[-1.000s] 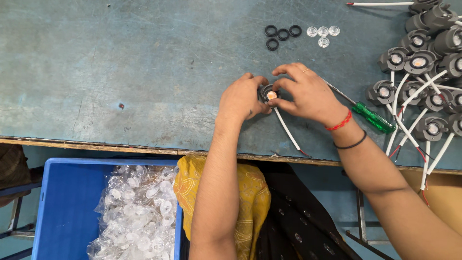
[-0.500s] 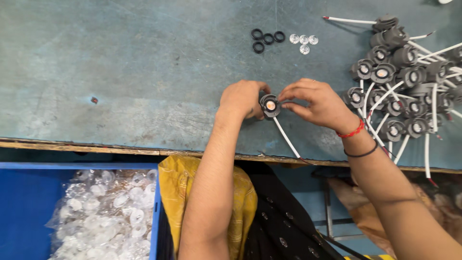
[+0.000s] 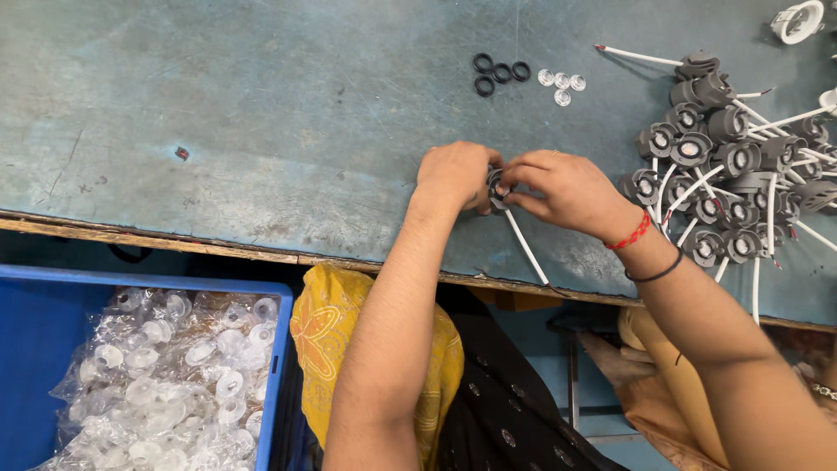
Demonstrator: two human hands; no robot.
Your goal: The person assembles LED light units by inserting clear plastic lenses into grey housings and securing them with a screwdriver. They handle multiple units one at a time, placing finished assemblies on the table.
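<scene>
My left hand (image 3: 455,174) and my right hand (image 3: 562,189) meet over the worn blue-green table (image 3: 261,113), both pinching one small dark round lamp housing (image 3: 497,187). Its white wire (image 3: 526,248) trails down toward the table's front edge. My fingers cover most of the housing. A red thread and a black band circle my right wrist.
A pile of several dark housings with white wires (image 3: 728,166) lies at the right. Three black rings (image 3: 500,73) and small clear lenses (image 3: 560,84) sit farther back. A blue bin (image 3: 35,349) with bagged clear lenses (image 3: 166,384) stands below the table edge at left.
The view has shifted, so the hands and the pile sit differently in frame. My right fingers have closed over the housing's front, hiding its light centre. The screwdriver is out of sight.
</scene>
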